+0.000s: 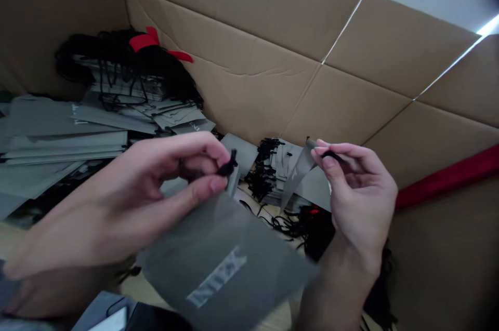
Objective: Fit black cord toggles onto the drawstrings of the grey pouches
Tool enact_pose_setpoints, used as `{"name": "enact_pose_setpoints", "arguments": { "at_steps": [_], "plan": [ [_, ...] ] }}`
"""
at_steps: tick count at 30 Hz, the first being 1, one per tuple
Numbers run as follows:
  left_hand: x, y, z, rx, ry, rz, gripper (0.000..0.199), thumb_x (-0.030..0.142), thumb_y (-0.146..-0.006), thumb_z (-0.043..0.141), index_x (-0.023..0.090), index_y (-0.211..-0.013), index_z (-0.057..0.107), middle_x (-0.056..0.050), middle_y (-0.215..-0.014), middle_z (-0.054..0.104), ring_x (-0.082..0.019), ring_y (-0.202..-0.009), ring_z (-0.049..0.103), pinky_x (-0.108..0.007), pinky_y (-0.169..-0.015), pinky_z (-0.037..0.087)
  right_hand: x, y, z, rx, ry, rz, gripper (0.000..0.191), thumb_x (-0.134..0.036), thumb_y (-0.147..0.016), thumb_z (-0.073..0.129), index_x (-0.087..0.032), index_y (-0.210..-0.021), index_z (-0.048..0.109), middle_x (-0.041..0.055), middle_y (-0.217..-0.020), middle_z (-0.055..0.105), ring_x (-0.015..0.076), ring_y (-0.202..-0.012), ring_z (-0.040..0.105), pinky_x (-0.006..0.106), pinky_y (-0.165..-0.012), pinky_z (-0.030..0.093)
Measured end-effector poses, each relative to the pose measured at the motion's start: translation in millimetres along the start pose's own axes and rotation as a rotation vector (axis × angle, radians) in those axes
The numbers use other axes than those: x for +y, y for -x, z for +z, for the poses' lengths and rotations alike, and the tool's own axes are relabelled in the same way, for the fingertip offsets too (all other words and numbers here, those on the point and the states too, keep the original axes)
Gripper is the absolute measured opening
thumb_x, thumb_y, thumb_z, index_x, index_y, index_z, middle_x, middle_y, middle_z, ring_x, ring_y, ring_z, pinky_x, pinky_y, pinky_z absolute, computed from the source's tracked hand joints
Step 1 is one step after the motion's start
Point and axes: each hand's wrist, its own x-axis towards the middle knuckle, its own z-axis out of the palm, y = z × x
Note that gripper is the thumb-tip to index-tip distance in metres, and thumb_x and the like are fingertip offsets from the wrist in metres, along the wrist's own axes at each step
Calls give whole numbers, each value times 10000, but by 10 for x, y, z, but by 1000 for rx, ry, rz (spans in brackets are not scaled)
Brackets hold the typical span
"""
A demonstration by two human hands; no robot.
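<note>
My left hand (152,201) pinches a black cord end (229,166) between thumb and forefinger. Below it hangs a grey drawstring pouch (234,248), tilted, with white lettering that looks like INTEX and is a little blurred. Off to the right, the thumb and fingers of my right hand (356,190) are closed on the top of a second grey pouch (297,177), and a bit of black cord shows at the fingertips. The rest of that pouch overlaps the stack behind it, so its lower edge is hard to make out.
Cardboard walls (241,61) enclose the space. Stacks of flat grey pouches (58,138) lie on the left, with a bundle of black cords (167,71) tied by a red strip (144,41) on top. Another corded stack (273,164) stands mid-view. A red band (448,177) runs along the right.
</note>
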Motion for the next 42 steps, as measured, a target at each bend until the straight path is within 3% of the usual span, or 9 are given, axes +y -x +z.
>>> {"name": "enact_pose_setpoints", "arguments": {
  "at_steps": [1, 4, 11, 19, 24, 27, 32, 37, 42],
  "plan": [
    [47, -127, 30, -60, -127, 93, 180, 326, -892, 939, 204, -973, 835, 15, -877, 771, -122, -783, 671, -151, -659, 502, -44, 35, 33, -30, 35, -23, 137, -265, -1008, 920, -251, -1112, 832, 52, -1191, 891, 209, -1111, 883, 371, -1079, 741],
    [88, -335, 144, -134, -273, 195, 257, 404, -1024, 777, 186, -901, 835, 2, -792, 742, -107, -686, 590, -150, -568, 415, -146, 135, 108, -146, 40, -51, 171, -210, -1027, 884, -289, -1170, 833, 31, -1177, 894, 209, -1068, 888, 340, -963, 764],
    [25, -280, 308, -258, -355, 211, 387, 454, -1040, 704, 194, -779, 822, -29, -657, 609, -160, -638, 475, -254, -583, 330, -285, 237, 119, -250, 208, -228, 229, -141, -1055, 825, -354, -1124, 871, 6, -1107, 863, 261, -1083, 820, 474, -971, 699],
    [-12, -300, 294, -433, -542, 338, 363, 370, -1192, 466, 210, -933, 664, 32, -741, 605, -136, -658, 506, -280, -628, 395, -411, 238, 125, -307, 295, -418, 263, -55, -1061, 755, -285, -1061, 881, 27, -1015, 831, 212, -918, 782, 390, -828, 663],
    [-41, -336, 269, -525, -585, 455, 358, 307, -1222, 414, 223, -891, 517, 59, -734, 518, -112, -648, 461, -284, -609, 372, -405, 256, 98, -365, 311, -402, 190, -50, -1051, 799, -240, -1040, 808, 3, -961, 797, 171, -883, 754, 330, -804, 632],
    [-80, -351, 279, -504, -618, 535, 332, 243, -1210, 424, 226, -885, 486, 61, -730, 492, -111, -641, 440, -289, -600, 358, -417, 275, 76, -396, 305, -350, 177, -98, -1041, 853, -230, -1008, 739, -23, -929, 767, 143, -843, 736, 294, -758, 606],
    [-131, -369, 297, -424, -649, 611, 305, 227, -1190, 438, 235, -887, 473, 49, -741, 504, -131, -662, 472, -292, -634, 379, -494, 282, 66, -438, 364, -388, 218, -52, -1055, 809, -203, -957, 687, -24, -871, 742, 119, -792, 686, 266, -748, 579],
    [-111, -400, 295, -477, -706, 632, 268, 121, -1134, 431, 226, -916, 545, 50, -760, 541, -119, -658, 481, -270, -627, 398, -528, 287, 40, -478, 398, -424, 254, 14, -1072, 729, -183, -917, 686, 3, -856, 735, 129, -814, 679, 274, -767, 568],
    [-100, -375, 302, -451, -764, 642, 265, 149, -1120, 394, 232, -895, 505, 31, -833, 615, -126, -724, 555, -267, -672, 439, -512, 278, 40, -490, 398, -453, 236, -7, -1066, 773, -171, -915, 695, 14, -851, 738, 141, -818, 681, 291, -775, 564]
  ]
}}
